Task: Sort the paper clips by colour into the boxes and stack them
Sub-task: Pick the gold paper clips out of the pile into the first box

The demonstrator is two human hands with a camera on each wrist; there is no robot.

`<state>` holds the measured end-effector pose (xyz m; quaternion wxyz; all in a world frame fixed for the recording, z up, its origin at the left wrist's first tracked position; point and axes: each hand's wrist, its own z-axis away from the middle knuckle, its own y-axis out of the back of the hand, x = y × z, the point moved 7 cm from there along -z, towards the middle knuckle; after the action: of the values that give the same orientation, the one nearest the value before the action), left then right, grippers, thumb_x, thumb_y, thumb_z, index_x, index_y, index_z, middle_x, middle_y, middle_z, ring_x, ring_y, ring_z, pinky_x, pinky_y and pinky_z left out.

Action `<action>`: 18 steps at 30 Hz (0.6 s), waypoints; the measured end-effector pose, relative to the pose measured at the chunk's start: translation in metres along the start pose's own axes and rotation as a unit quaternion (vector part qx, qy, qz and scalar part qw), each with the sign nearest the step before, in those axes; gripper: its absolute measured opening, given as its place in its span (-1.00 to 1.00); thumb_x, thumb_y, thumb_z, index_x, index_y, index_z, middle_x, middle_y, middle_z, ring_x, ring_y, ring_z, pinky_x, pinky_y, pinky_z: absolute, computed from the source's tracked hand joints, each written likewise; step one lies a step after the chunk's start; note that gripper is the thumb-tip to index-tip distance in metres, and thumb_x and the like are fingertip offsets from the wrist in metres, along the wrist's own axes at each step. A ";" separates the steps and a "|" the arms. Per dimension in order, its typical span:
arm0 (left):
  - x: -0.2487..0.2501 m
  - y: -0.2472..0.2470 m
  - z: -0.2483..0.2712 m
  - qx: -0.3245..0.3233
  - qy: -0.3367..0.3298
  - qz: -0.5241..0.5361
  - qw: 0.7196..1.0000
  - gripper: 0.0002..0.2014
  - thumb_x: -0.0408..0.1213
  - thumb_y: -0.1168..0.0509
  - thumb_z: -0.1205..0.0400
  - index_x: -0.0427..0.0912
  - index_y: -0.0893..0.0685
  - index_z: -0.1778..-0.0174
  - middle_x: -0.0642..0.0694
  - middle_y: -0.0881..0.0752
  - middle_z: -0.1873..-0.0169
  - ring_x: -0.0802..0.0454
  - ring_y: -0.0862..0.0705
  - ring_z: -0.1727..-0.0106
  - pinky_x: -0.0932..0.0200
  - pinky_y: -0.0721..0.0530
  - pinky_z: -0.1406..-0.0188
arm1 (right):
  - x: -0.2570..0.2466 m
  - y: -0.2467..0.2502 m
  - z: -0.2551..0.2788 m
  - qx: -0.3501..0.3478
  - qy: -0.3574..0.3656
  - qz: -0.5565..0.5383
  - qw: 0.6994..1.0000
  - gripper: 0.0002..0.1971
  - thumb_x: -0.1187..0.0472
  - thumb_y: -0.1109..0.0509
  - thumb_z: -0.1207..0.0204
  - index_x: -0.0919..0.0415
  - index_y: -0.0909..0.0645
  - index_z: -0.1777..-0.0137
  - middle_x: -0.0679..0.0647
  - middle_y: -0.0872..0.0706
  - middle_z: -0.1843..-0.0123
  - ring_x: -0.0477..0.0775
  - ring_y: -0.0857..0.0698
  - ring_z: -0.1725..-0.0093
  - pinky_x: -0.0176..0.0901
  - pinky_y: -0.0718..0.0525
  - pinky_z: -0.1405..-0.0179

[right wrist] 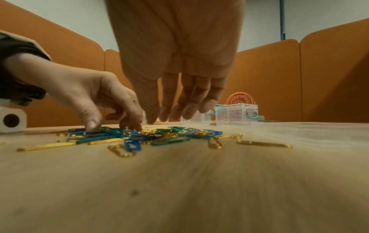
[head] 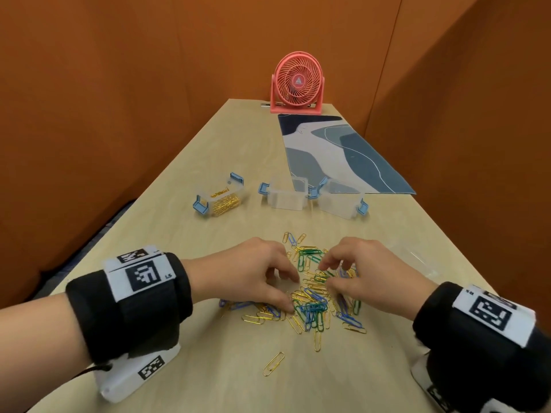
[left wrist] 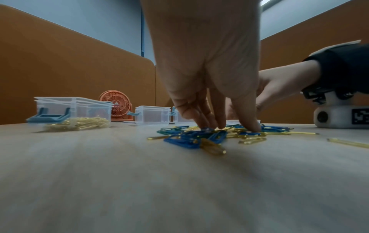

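Observation:
A mixed pile of gold, blue and green paper clips lies on the wooden table between my hands. My left hand reaches in from the left, with thumb and fingertips resting on the clips. My right hand hovers just over the pile's right side, and in the right wrist view its fingers hang loose and hold nothing. Beyond the pile stand three clear boxes with blue latches. The left box holds gold clips. The middle box and the right box look empty.
A pink desk fan stands at the table's far end, with a blue patterned mat in front of it. One gold clip lies apart near the front. A clear plastic sheet lies right of the pile. Orange partitions enclose the table.

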<state>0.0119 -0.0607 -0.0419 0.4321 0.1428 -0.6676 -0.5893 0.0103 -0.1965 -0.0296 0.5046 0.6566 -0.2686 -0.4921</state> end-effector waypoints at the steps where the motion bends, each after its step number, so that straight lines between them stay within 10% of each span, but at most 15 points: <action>1: 0.002 -0.003 -0.004 -0.010 -0.002 -0.003 1.000 -0.59 0.07 -0.48 -0.41 0.05 -0.73 -0.15 0.10 -0.59 0.09 0.29 -0.56 0.17 0.43 -0.50 0.10 | -0.003 -0.003 0.000 -0.022 0.008 0.001 1.000 -0.77 0.04 -0.48 -0.42 -0.06 -0.70 -0.08 -0.09 -0.60 0.02 -0.11 -0.55 0.06 -0.25 -0.53 0.02; 13: -0.016 0.009 -0.005 0.042 0.078 0.020 0.996 -0.93 -0.22 -0.39 -0.56 -0.02 -0.66 0.24 0.19 -0.63 0.38 0.30 -0.57 0.36 0.54 -0.46 0.33 | -0.006 -0.014 0.006 -0.080 0.004 -0.039 0.996 -0.90 0.22 -0.43 -0.34 0.01 -0.63 0.34 -0.12 -0.60 0.46 -0.27 -0.56 0.46 -0.51 -0.49 0.41; 18: -0.040 0.033 -0.013 0.155 0.146 0.025 0.977 -0.88 -0.35 -0.30 -0.61 -0.15 -0.71 0.00 -0.02 -0.71 0.16 0.11 -0.63 0.15 0.41 -0.50 0.24 | -0.006 -0.010 0.005 -0.056 -0.006 -0.042 0.998 -0.92 0.24 -0.34 -0.33 0.10 -0.64 0.32 -0.05 -0.66 0.37 -0.14 -0.55 0.41 -0.38 -0.52 0.38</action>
<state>0.0551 -0.0324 -0.0288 0.5117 0.2757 -0.6839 -0.4409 0.0023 -0.1900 -0.0372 0.5180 0.6351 -0.2160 -0.5307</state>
